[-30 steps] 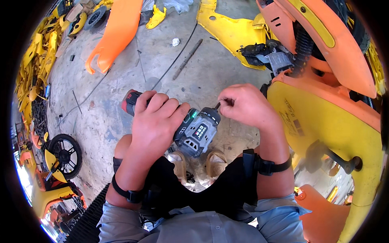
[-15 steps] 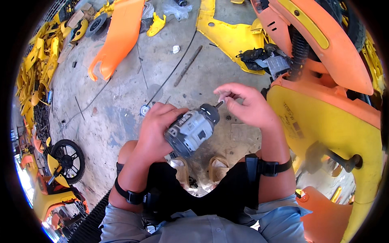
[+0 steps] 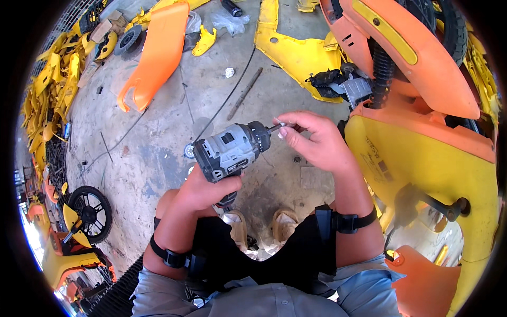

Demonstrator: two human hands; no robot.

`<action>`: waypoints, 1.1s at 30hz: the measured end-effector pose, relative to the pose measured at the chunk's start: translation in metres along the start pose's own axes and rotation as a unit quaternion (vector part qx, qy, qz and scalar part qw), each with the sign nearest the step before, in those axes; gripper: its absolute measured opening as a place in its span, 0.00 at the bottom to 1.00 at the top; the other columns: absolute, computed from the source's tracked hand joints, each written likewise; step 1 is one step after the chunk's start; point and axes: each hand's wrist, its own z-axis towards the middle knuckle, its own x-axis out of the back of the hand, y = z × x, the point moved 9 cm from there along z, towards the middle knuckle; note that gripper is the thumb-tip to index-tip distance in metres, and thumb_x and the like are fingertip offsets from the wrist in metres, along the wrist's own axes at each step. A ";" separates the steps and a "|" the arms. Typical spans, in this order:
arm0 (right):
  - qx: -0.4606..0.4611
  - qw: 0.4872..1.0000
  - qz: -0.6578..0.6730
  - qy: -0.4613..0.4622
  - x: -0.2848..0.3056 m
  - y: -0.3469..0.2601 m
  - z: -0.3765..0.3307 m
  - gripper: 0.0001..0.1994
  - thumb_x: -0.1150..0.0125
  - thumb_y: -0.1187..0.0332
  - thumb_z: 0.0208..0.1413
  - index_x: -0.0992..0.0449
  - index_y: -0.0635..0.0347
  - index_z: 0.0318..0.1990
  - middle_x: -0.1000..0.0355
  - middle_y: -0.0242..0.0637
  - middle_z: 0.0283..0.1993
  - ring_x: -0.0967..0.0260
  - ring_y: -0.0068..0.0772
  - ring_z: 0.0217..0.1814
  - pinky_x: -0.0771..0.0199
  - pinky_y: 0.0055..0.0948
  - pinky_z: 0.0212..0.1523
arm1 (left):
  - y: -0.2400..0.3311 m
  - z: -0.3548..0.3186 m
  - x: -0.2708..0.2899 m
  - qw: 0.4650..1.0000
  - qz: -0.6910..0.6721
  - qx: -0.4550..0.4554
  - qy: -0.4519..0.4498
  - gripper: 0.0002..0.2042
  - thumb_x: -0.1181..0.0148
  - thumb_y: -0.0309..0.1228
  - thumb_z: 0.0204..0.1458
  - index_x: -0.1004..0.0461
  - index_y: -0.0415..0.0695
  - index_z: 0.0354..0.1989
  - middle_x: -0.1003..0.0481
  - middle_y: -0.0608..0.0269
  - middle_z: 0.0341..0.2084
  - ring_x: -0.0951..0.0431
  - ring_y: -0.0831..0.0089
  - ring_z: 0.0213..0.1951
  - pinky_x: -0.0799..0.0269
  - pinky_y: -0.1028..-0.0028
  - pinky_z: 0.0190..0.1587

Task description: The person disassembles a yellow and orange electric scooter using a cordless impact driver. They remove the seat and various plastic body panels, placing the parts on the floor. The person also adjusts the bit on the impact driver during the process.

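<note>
A grey and black cordless drill (image 3: 228,150) lies across the middle of the view, its chuck (image 3: 259,136) pointing right and slightly away. My left hand (image 3: 205,189) is wrapped round its handle from below. From the chuck a thin driver bit (image 3: 274,127) sticks out toward my right hand (image 3: 310,136). Thumb and fingers of that hand are pinched at the bit's tip, on a small metal piece that looks like a screw (image 3: 282,125); the fingers partly cover it.
On my right stands a scooter with a yellow body panel (image 3: 412,158) and orange fender (image 3: 422,58). Ahead on the concrete lie an orange panel (image 3: 158,58), a yellow frame piece (image 3: 296,50), a rod (image 3: 245,93) and a cable. A wheel (image 3: 90,214) and piled yellow parts (image 3: 47,100) are at left.
The drill has rolled over in my left hand, so its handle now points down toward me, and it has shifted left. My right hand has moved slightly left, staying at the bit's tip.
</note>
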 end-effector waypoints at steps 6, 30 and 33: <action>-0.007 0.999 -0.014 0.036 0.002 0.000 0.000 0.10 0.37 0.73 0.59 0.21 0.65 0.46 0.23 0.36 0.34 0.28 0.21 0.32 0.26 0.25 0.35 | 0.003 -0.001 -0.003 1.000 0.004 -0.003 0.015 0.15 0.37 0.19 0.43 0.25 0.39 0.43 0.23 0.69 0.32 0.25 0.80 0.35 0.27 0.74 0.39; 0.070 0.953 -0.087 0.282 0.006 -0.010 -0.004 0.05 0.34 0.78 0.45 0.21 0.63 0.32 0.25 0.41 0.26 0.26 0.31 0.24 0.27 0.27 0.26 | 0.023 -0.013 -0.030 0.992 -0.112 -0.010 0.048 0.19 0.43 0.16 0.45 0.24 0.39 0.49 0.25 0.70 0.31 0.26 0.81 0.33 0.29 0.76 0.37; 0.078 0.948 -0.085 0.298 0.006 -0.012 -0.004 0.05 0.34 0.78 0.45 0.22 0.63 0.32 0.24 0.40 0.27 0.26 0.31 0.24 0.27 0.27 0.26 | 0.020 -0.016 -0.033 0.988 -0.142 0.027 0.049 0.20 0.44 0.16 0.45 0.24 0.39 0.49 0.25 0.70 0.31 0.26 0.82 0.33 0.29 0.77 0.37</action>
